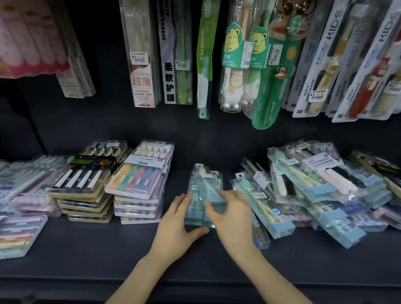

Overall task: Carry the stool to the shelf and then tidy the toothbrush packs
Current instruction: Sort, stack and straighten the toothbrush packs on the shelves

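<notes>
The tidying step is in hand — no stool shows. Both hands, left hand (176,222) and right hand (233,211), press half-curled against a small stack of pale-blue toothbrush packs (203,190) mid-shelf (107,260), near its front edge. Next, I judge, squaring them — then the jumbled pile (317,190) toward the right end.

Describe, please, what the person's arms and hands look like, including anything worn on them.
Both forearms are bare as far as the frame shows: no sleeves in view. The left hand and right hand wear no gloves, and no rings, watch or bracelet can be seen. Fingernails look short and unpainted.
</notes>
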Demonstrator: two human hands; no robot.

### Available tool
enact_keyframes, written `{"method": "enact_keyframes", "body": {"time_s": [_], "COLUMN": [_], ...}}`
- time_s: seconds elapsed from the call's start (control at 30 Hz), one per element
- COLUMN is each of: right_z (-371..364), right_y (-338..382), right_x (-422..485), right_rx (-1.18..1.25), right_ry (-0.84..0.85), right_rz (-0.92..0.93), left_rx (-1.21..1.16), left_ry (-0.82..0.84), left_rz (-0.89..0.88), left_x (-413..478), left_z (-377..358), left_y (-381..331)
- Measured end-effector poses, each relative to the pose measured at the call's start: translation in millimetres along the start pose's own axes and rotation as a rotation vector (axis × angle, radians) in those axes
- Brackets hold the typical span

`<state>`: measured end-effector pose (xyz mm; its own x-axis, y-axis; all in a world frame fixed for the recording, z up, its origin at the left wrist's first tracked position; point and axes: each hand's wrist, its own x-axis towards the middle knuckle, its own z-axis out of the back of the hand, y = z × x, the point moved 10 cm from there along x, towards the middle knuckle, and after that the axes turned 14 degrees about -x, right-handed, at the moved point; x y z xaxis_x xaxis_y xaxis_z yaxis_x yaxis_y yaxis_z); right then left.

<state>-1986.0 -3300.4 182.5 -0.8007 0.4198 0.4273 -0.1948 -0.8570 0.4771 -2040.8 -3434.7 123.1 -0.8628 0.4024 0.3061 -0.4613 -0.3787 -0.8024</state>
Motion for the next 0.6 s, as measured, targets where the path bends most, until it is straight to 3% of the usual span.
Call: {"method": "enact_keyframes", "body": {"time_s": [0.13, 0.3, 0.43, 0.6], "right_z": [-26.9, 25.3, 40.0, 43.0], "right_y": [10.4, -31.2, -61.8, -79.1], "right_x": [-11.4, -13.1, -17.5, -20.0], "right_rx": [-0.015, -0.443, -0.726, -0.758], "right_ry": [0.145, -0.128, -0.097, -0.043], "right_rz": [0.092, 0.111, 0.087, 0.042], "left_rx": [-0.051, -0.102, -0.158, -0.157], "left_ry": [0.070, 0.107, 0.058, 0.026], "left_rz": [-0.013, 0.050, 0.072, 0.084], "left_x": [-4.7, -2.2, 4.6, 7.8], "left_z": [4.3, -7.2, -12.3, -7.3], "left_y": [0.1, 5.0, 5.1, 6.3]}}
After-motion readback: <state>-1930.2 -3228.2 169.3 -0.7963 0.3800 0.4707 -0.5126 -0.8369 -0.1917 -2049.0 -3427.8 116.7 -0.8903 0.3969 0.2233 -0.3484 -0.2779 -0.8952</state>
